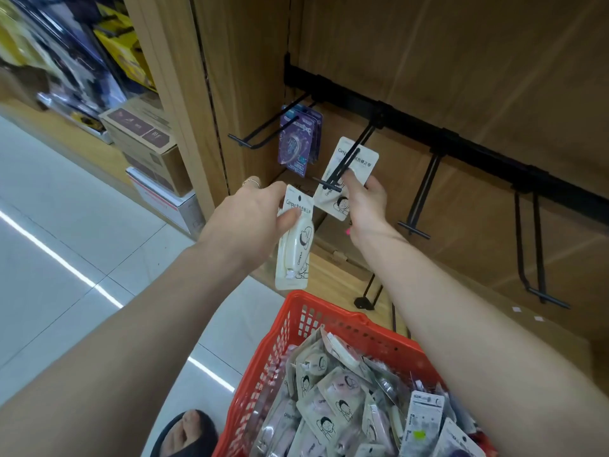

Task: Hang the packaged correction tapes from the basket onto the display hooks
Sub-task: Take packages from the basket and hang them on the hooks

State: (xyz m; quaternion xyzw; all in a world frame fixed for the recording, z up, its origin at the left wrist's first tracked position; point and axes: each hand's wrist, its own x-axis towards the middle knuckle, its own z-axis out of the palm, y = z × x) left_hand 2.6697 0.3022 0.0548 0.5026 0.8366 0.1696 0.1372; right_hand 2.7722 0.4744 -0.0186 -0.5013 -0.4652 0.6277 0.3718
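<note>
My right hand [365, 199] pinches a cream pack [349, 173] by its side, tilted so that its top hole meets the hook [342, 163]; the prongs cross its card, though I cannot tell whether it is threaded. My left hand [253, 216] grips a second pack [294, 239] by its header, held upright just beside, I judge ready to go next. Purple packs [298, 140] hang from the neighbouring hook. The basket [306, 315] sits below, heaped with more packs, within easy reach.
</note>
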